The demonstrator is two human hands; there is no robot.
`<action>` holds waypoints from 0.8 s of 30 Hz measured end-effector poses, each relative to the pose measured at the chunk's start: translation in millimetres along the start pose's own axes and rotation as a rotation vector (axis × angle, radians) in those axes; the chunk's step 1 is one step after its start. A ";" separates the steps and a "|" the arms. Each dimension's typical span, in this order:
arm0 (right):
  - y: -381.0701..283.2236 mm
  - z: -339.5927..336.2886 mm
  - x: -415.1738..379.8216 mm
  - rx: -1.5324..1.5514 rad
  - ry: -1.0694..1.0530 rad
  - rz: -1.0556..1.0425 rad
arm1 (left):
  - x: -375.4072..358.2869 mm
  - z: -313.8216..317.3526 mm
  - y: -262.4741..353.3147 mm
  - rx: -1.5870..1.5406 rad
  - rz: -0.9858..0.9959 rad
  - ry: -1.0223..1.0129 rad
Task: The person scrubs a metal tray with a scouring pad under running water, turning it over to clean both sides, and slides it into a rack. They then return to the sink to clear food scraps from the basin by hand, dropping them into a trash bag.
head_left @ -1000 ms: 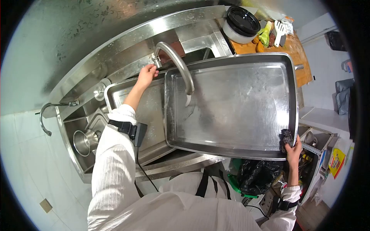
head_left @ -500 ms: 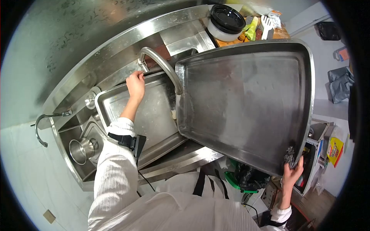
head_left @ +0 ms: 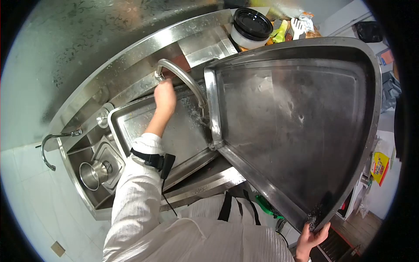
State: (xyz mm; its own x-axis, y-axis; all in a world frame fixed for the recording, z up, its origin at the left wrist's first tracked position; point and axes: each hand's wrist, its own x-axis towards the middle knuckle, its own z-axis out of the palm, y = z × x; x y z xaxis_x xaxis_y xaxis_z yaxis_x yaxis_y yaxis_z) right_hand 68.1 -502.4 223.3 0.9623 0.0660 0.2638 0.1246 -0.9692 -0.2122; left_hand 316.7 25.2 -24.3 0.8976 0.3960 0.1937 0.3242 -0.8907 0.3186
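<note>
My left hand (head_left: 165, 96) is closed at the base of the curved faucet (head_left: 179, 72), its fingers hiding the handle. Water runs from the spout and splashes onto a metal tray (head_left: 152, 122) lying in the sink. With my right hand (head_left: 312, 239) I grip the near right corner of a large, deep metal tray (head_left: 279, 131), which is tilted up on the right. A dark steel wool scourer (head_left: 313, 218) is at my right fingertips, against the tray's inside corner. The large tray's left edge rests by the spout, above the lying tray.
A second faucet (head_left: 54, 135) and a metal cup (head_left: 93, 175) are at the left basin. Behind the large tray stands a tub with a black lid (head_left: 253, 24), beside a white slotted utensil (head_left: 297, 28). A green bin (head_left: 267, 205) is below the counter.
Water now runs from the spout. The large tray has tipped, its near right corner moving down and toward me with my right hand. My left hand has shifted slightly right.
</note>
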 end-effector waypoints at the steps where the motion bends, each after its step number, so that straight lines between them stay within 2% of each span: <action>1: -0.8 0.2 -3.4 -0.003 0.003 -0.002 | -2.6 12.3 5.2 0.096 0.121 0.070; 3: -1.9 1.5 -9.5 0.006 0.056 -0.013 | -6.3 25.0 9.7 0.104 0.077 0.144; 4: -2.7 2.0 -10.5 0.125 0.037 0.035 | -10.2 21.1 11.5 0.178 0.075 0.026; 5: -1.4 2.6 -12.9 0.123 0.047 0.033 | -9.2 24.1 7.0 0.172 0.078 0.035; 7: 2.0 2.1 -18.4 0.068 0.107 0.005 | -15.5 36.5 -13.2 0.093 0.253 0.305; 8: 2.8 -2.0 -18.2 0.069 0.109 0.003 | -14.1 43.0 -18.8 0.026 0.265 0.278; 9: 3.4 -9.8 -16.3 0.106 -0.006 0.073 | -14.4 36.7 -15.4 0.028 0.261 0.280; 10: 5.4 -13.4 -14.1 0.143 -0.118 0.140 | -12.9 31.0 -9.8 -0.006 0.246 0.218; 11: 12.3 -11.5 -17.2 0.148 -0.114 0.131 | -10.6 25.2 -6.1 -0.039 0.230 0.159; 13: 13.1 -7.6 -17.9 0.060 0.198 0.008 | -6.4 21.8 -4.7 -0.082 0.218 0.071; 14: 14.0 -14.4 -15.0 0.127 0.130 0.103 | -6.6 20.8 -3.3 -0.071 0.210 0.031; 15: 28.6 -11.8 -15.7 0.143 0.257 -0.001 | -7.2 17.6 -2.1 -0.061 0.197 -0.009; 17: 29.6 -23.5 2.7 0.151 0.247 0.033 | -8.3 27.2 -14.2 -0.082 0.201 -0.172; 19: 37.3 -30.1 26.0 0.186 0.294 0.039 | -26.7 15.2 -10.0 -0.080 0.078 -0.107; 21: 28.8 -31.7 49.6 0.081 0.340 -0.054 | -44.7 7.6 -10.1 -0.215 -0.099 -0.123; 22: 13.5 -34.1 65.0 0.145 0.355 0.074 | -56.9 -0.2 -4.7 -0.240 -0.186 -0.082; 23: 18.8 -39.4 76.0 0.127 0.304 0.006 | -69.6 -8.5 1.5 -0.266 -0.267 -0.042; 24: 25.3 -39.8 86.8 0.111 0.324 -0.052 | -80.7 -17.6 5.8 -0.420 -0.330 -0.098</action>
State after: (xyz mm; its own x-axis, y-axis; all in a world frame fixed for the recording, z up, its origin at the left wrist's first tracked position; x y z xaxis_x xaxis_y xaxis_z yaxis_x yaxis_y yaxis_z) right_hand 145.2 -530.6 278.2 0.8296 0.0188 0.5580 0.2141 -0.9337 -0.2869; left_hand 240.9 -8.0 -21.8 0.7987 0.5987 -0.0605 0.4640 -0.5487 0.6955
